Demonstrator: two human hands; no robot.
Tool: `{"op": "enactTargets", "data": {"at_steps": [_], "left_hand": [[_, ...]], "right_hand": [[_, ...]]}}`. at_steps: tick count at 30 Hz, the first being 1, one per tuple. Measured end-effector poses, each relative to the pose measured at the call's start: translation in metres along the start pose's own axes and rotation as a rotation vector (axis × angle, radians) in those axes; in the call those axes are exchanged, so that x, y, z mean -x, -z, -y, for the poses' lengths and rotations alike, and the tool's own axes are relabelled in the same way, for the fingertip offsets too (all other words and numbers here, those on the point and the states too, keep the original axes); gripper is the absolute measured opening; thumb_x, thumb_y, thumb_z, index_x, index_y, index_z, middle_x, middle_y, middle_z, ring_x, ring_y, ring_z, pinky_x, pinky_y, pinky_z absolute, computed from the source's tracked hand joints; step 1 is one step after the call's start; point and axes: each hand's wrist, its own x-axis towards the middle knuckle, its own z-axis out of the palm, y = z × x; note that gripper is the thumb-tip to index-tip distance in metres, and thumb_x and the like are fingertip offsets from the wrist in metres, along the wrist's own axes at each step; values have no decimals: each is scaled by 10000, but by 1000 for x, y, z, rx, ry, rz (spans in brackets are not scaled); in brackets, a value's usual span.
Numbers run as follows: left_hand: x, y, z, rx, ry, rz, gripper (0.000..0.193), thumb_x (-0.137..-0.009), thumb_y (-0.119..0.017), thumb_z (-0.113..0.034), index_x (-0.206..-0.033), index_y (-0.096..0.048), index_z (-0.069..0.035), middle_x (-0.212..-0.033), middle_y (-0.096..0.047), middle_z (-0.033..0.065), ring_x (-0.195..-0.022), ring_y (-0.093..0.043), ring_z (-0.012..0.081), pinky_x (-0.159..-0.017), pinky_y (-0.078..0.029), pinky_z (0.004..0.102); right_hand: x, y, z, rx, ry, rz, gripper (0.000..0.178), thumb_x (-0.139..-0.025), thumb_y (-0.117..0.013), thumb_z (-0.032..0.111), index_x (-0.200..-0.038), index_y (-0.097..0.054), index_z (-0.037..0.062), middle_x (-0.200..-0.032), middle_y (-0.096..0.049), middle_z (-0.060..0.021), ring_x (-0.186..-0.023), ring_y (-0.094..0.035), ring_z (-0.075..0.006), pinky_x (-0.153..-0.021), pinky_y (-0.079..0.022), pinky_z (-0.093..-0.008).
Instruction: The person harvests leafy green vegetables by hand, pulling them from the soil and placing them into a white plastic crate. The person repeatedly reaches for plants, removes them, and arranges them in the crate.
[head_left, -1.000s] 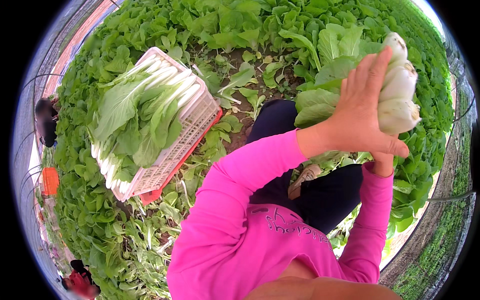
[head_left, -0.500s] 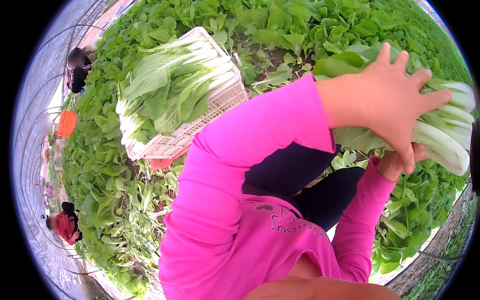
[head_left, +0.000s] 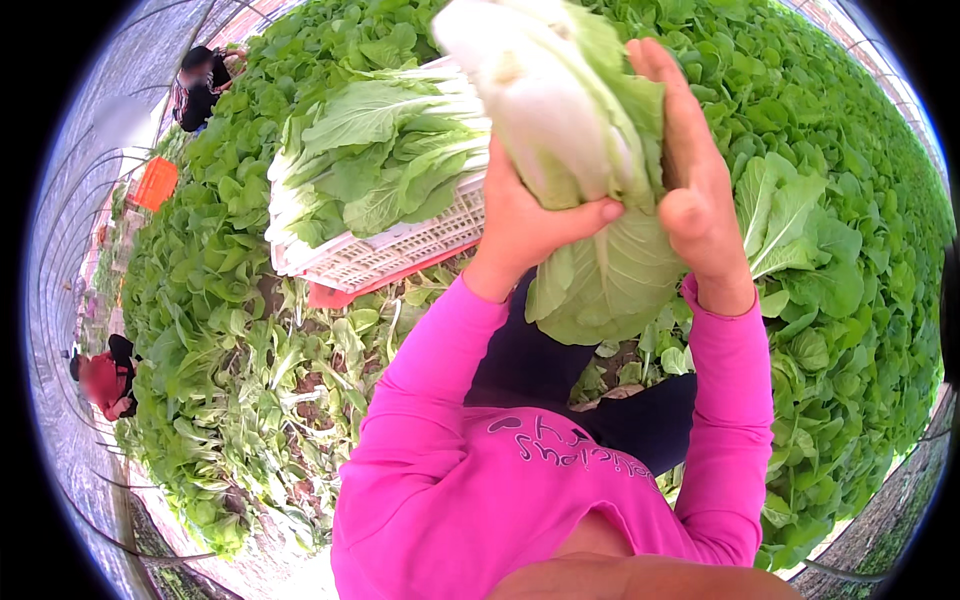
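A bunch of bok choy (head_left: 570, 125) is raised in front of me, its thick white stem ends up and its green leaves hanging over my lap. My left hand (head_left: 530, 225) is closed around its left side, with the thumb across the front. On the other side, my right hand (head_left: 695, 175) stands upright with straight fingers and its palm facing the bunch. Whether that palm presses on the leaves is hard to see. To the left, a white plastic crate (head_left: 400, 235) is heaped with more bok choy (head_left: 400, 150), white stems along its edges.
Dense leafy greens (head_left: 850, 130) grow around me. Beneath the crate shows a red edge (head_left: 330, 297). Trimmed leaves (head_left: 270, 400) litter the ground at left. Two other people, one in dark clothing (head_left: 200, 95) and one in red (head_left: 103, 380), are at far left near an orange crate (head_left: 155, 183).
The bunch has come from the far right to the middle, turning stem ends up. My left hand, spread over it before, now grips it. My right hand has come up beside it.
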Motion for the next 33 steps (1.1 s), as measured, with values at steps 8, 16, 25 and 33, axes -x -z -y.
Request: {"op": "enactTargets", "data": {"at_steps": [8,16,25,33], "left_hand": [[1,136,-1,70,-114,-470,794,-628,-824,-191,-1245,-375,29,-1169,-500,121,-1057,-522,212,-907,-436,348],[-7,265,4,232,-234,-657,744,-709,-755,-281,-1278,-380,19,-1209,-498,133,-1099,-511,248,-944,-423,367],[63,404,69,111,352,-1240,759,-812,-654,-258,-1379,-232,17,-1360,-353,198,-1260,-356,265,-1040,-282,356],[132,424,63,-610,339,-1186,549,-897,-557,-241,-1327,-354,33,-1344,-375,209,-1208,-419,287,-995,-341,377]], "right_hand": [[-81,-91,-59,454,214,657,1257,-438,-790,622,-1421,-217,87,-1377,-334,-249,-1274,-327,-429,-1024,-315,-458],[-165,-255,-115,323,494,778,946,-565,-774,186,-1390,-314,155,-1260,-457,-182,-1102,-494,-351,-918,-425,-398],[-158,-402,-240,1005,662,970,833,-653,-714,486,-1379,-345,314,-1466,-245,-137,-1305,-271,-417,-1009,-280,-558],[-118,-407,-301,919,570,1124,789,-614,-666,638,-1309,-464,323,-1503,-145,-120,-1333,-160,-461,-1034,-185,-611]]}}
